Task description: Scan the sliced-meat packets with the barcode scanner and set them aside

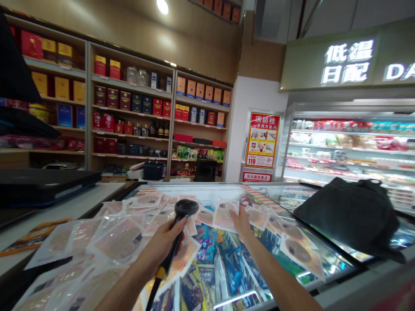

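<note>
My left hand [168,239] is wrapped around the handle of a black barcode scanner [186,208], its head up and its cable trailing down toward me. My right hand [241,222] pinches the edge of a clear, flat plastic packet [223,214] with a pale label, just above the glass lid. Many similar flat packets [121,239] lie overlapping to the left of the scanner. Another row of them [295,233] fans out to the right of my right forearm. What the packets contain is hard to make out.
Beneath the packets is a glass-topped freezer [223,263] holding coloured packages. A black bag [352,218] rests on the right side, and a dark flat device [45,183] on the left counter. Stocked shelves [129,116] and a lit refrigerated case [350,147] stand behind.
</note>
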Tool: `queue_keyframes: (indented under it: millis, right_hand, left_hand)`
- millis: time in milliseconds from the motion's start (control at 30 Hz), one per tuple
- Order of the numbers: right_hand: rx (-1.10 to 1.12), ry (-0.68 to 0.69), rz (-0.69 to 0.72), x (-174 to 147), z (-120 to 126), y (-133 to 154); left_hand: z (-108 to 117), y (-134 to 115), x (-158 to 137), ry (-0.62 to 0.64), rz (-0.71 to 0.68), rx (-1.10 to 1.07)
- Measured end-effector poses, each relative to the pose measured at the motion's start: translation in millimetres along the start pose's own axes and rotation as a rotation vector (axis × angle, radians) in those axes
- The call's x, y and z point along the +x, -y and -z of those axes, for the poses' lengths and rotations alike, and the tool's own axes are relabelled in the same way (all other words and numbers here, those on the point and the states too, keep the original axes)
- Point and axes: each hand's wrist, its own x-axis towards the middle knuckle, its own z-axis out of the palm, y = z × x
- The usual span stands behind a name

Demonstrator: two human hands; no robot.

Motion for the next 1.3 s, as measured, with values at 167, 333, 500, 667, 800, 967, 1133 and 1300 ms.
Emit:
queue_keyframes:
  millis: [167, 333, 500, 667, 800, 967, 1133, 1300]
  right_hand:
    - [-0.222, 0.053, -0.003, -10.9, -36.3, 5.6]
    - [-0.635, 0.067, 0.014, -24.3, -58.8, 13.7]
    - [-0.848, 0.125, -0.017, -27.2, -60.2, 12.0]
    - [-0.908, 0.196, 0.023, -22.2, -59.9, 7.4]
    - [-0.912, 0.204, 0.013, -15.6, -54.5, 10.3]
    - [-0.927, 0.117, 0.037, 8.4, -7.0, 5.5]
    - [-1.072, 0.028, -0.056, 35.7, 58.9, -19.0]
    - [-1.169, 0.058, -0.101, 41.7, 85.7, -37.0]
  left_hand:
    - [22.3, -2.5, -9.3, -0.142, 0.008, 0.035]
    - [26.9, 0.9, -16.0, -0.168, -0.008, 0.045]
    - [19.1, 4.0, -17.1, -0.101, -0.031, 0.069]
    - [1.8, 0.5, -20.1, -0.078, -0.012, 0.05]
    - [-11.7, -3.2, -22.1, -0.052, -0.009, 0.051]
    - [-23.4, -5.1, -19.7, -0.027, -0.023, 0.011]
    - [-32.3, 3.1, -8.8, 0.03, 0.02, -0.01]
    - [-42.8, 3.6, -9.9, 0.036, 0.008, -0.023]
